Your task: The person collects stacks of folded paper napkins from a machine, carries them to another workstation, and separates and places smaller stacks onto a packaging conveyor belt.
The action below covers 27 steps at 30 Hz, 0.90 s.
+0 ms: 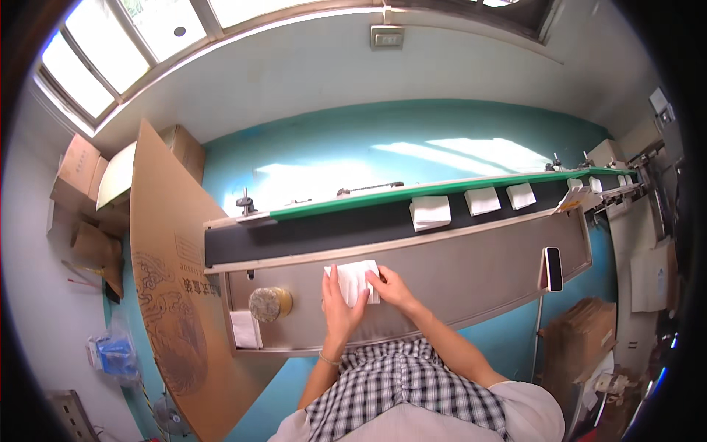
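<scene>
Over the metal worktable, my left hand (340,311) and my right hand (394,289) hold a stack of white folded tissues (352,281) between them. The left fingers and thumb wrap its left and near sides. At its right side, the fingers of my right hand press on the edge. Beyond my hands, several more white tissue stacks, the nearest a tissue stack (430,213), lie spaced out on a black conveyor belt (317,237).
A jar-like round container (270,303) and a flat white tissue pack (245,329) sit on the table's left. A phone (553,269) stands upright at the right. A large cardboard sheet (173,295) borders the left; a green rail (383,197) runs behind the belt.
</scene>
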{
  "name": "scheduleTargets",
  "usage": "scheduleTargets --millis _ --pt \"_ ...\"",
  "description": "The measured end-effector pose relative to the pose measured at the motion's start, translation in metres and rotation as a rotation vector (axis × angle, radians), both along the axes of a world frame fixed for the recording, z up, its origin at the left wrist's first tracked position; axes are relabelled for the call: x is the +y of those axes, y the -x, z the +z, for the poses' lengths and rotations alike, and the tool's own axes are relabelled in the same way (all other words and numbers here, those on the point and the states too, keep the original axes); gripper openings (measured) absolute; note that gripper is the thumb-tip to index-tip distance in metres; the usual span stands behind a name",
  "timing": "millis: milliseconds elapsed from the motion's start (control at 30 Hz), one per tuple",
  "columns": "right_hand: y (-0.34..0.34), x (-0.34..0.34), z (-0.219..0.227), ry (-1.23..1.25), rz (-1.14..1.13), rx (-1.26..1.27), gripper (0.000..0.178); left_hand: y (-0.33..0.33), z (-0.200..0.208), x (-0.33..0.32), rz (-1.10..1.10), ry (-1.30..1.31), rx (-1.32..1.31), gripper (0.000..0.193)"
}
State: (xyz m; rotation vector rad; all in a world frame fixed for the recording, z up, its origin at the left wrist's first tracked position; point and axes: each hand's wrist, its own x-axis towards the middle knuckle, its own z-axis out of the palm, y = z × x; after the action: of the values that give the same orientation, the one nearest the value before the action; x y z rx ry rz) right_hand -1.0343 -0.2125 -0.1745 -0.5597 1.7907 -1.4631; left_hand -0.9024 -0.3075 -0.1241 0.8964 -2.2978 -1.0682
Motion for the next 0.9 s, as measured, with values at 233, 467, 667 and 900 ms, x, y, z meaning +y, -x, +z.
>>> scheduleTargets --millis 233,467,667,900 --pt "0.019 0.023 -0.004 -0.070 0.198 -0.188 0.037 -0.012 0.000 -0.001 0.024 0.061 -0.161 0.104" --pt "0.073 0.016 -0.002 0.148 -0.519 -0.300 0.034 -0.013 -0.010 -0.006 0.010 -0.017 -0.114 0.098" --pt "0.133 0.057 -0.026 0.073 -0.945 0.048 0.080 -0.006 -0.006 -0.009 -0.040 0.028 -0.031 0.095" --pt "0.167 0.089 -0.015 0.095 -0.920 -0.024 0.079 0.005 0.004 -0.002 -0.104 0.002 -0.052 0.094"
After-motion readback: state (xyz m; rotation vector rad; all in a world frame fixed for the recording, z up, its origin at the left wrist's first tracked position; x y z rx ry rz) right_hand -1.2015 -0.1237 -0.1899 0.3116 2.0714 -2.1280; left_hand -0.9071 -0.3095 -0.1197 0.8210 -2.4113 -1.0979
